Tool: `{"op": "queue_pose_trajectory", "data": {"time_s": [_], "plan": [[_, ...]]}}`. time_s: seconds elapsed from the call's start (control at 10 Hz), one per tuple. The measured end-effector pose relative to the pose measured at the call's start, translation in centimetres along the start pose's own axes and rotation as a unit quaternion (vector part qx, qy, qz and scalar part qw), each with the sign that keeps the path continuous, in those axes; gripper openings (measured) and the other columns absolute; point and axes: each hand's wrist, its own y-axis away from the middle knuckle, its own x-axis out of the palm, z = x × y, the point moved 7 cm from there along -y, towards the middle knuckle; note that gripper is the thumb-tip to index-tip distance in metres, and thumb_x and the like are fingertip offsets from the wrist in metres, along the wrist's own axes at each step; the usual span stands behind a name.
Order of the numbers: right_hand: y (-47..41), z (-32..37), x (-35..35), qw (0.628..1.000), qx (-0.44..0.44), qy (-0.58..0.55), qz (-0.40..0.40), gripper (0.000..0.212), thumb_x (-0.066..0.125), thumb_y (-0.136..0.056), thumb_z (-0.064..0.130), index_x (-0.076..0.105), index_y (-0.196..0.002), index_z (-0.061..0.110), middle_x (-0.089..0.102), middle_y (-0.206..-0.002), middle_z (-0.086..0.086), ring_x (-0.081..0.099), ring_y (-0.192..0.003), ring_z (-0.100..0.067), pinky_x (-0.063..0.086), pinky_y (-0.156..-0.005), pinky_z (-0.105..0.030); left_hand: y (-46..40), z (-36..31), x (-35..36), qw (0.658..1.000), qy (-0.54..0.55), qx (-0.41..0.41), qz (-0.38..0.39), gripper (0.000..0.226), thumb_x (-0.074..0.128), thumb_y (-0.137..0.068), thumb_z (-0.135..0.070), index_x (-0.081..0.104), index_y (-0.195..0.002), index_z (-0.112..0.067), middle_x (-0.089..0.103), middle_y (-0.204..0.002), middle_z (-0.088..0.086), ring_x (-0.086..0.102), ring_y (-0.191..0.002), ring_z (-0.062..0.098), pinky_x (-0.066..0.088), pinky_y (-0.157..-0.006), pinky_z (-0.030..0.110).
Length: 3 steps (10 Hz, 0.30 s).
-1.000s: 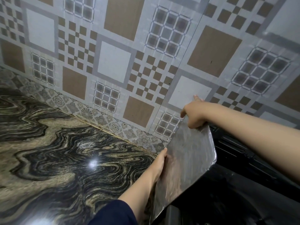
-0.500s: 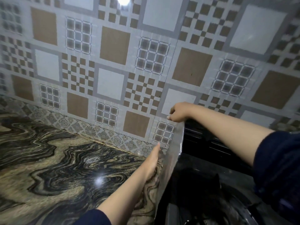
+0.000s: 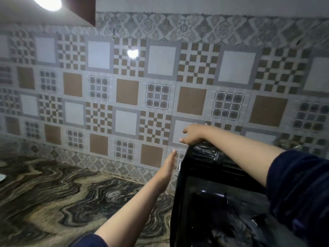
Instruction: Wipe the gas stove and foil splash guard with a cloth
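Foil splash guard beside gas stove: likely thin, light, easily creased. Right hand fingers curled over top edge; left hand fingers straight, together, flat against outer face. Support both faces.

Tiled wall fills most of my view: repeating white, tan, checker and grid squares, an ornate grey border strip along the top and another at the base. Lower left is a glossy countertop, dark-and-cream swirl pattern. Upper left: a bright lamp beside a dark-edged cabinet corner; its glare spot sits on the tiles.
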Motion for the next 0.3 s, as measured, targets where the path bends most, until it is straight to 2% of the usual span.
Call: {"op": "queue_pose_trajectory", "data": {"time_s": [0.1,0.2,0.3], "plan": [[3.4,-0.5,-1.3,0.999,0.004,-0.022,-0.046,0.061,0.039,-0.097,0.046,0.042,-0.14,0.004,0.034,-0.152,-0.017,0.034,-0.139,-0.034,0.027,-0.115,-0.047,2.3,-2.6,0.8,0.999,-0.01,0.033,-0.026,0.061,0.026,-0.101,-0.049,0.024,-0.151,-0.015,0.024,-0.158,0.002,0.023,-0.145,0.016,0.017,-0.115,0.033],[6.9,-1.5,-2.0,0.99,-0.01,-0.106,-0.098,0.045,0.044,-0.096,0.035,0.058,-0.121,0.0,0.053,-0.134,-0.02,0.053,-0.121,-0.034,0.046,-0.1,-0.04,4.9,-5.2,1.6,0.991,-0.043,0.093,-0.089,0.056,0.032,-0.101,-0.045,0.038,-0.146,-0.011,0.044,-0.147,0.003,0.042,-0.134,0.015,0.03,-0.1,0.026],[12.6,-1.5,-0.8,0.958,-0.067,-0.21,-0.181,0.027,0.052,-0.091,0.022,0.064,-0.104,0.002,0.063,-0.113,-0.015,0.061,-0.11,-0.032,0.05,-0.086,-0.032,9.8,-6.4,2.6,0.96,-0.097,0.203,-0.165,0.038,0.046,-0.1,-0.031,0.057,-0.129,-0.011,0.063,-0.122,-0.002,0.057,-0.107,0.006,0.042,-0.089,0.021]]}}
